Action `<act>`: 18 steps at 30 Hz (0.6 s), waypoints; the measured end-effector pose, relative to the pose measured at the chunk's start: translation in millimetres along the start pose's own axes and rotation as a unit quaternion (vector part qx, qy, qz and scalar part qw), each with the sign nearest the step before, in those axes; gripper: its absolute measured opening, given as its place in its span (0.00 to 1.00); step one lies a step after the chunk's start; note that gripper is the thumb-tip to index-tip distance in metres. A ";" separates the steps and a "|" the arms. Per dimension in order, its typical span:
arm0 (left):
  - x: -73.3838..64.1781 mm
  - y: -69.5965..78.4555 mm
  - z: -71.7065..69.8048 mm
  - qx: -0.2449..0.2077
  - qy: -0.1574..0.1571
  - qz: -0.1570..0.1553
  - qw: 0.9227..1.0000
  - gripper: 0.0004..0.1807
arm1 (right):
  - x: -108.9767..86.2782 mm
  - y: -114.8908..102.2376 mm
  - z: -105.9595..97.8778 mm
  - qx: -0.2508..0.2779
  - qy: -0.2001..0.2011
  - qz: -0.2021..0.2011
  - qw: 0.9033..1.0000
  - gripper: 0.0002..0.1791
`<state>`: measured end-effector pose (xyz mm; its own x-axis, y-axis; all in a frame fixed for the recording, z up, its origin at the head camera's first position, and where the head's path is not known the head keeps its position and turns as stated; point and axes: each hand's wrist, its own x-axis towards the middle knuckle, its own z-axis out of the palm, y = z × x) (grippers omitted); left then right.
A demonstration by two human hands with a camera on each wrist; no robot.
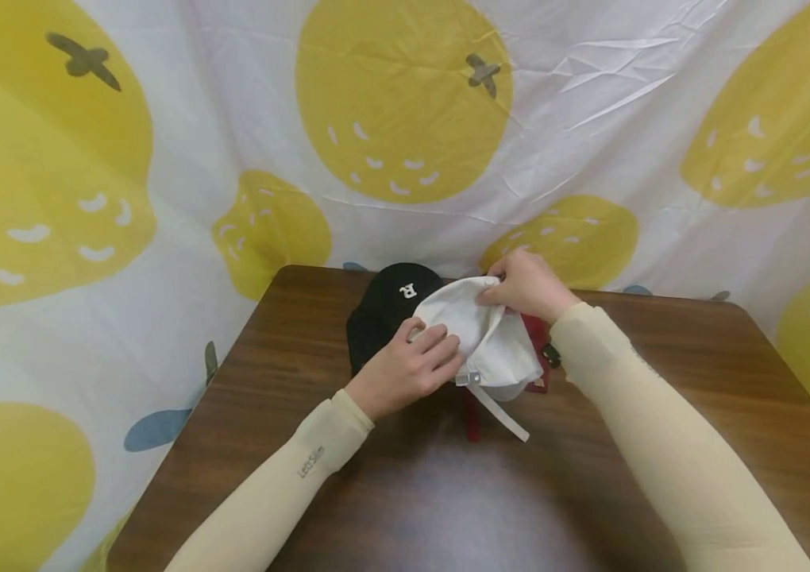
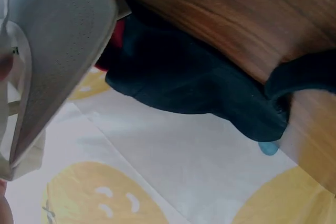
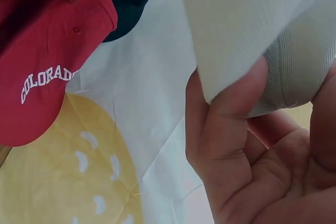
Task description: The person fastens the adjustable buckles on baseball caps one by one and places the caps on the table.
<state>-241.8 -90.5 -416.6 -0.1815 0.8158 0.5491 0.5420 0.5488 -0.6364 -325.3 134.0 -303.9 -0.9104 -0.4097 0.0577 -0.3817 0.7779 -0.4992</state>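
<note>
A white baseball cap (image 1: 458,314) is held up between both hands, its strap with a metal buckle (image 1: 472,379) dangling toward me. The left hand (image 1: 408,365) grips its near left side, fingers bent over the fabric. The right hand (image 1: 530,284) pinches the cap's far right edge; in the right wrist view, that hand (image 3: 247,156) has its fingers curled on the pale fabric (image 3: 236,19). The cap's brim (image 2: 63,35) shows large in the left wrist view. Behind it sit a black cap (image 1: 383,306) with a white "R" and a red cap (image 3: 58,66) lettered in white, mostly hidden from above.
The caps are toward the back of a dark wooden table (image 1: 698,397). A white curtain (image 1: 405,230) printed with yellow lemons hangs right behind the table and along its sides. A red strap (image 1: 472,421) lies below the white cap.
</note>
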 end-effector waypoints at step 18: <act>6.3 -3.9 -6.3 -0.033 0.157 -0.033 0.986 0.06 | -32.4 4.0 0.3 -0.006 0.085 -0.076 0.994 0.16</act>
<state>-239.9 -88.7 -407.2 0.0402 0.6762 0.7356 0.5909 0.5776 -0.5632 -297.3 150.2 -308.1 -0.8558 -0.4373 0.2764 -0.5173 0.7197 -0.4631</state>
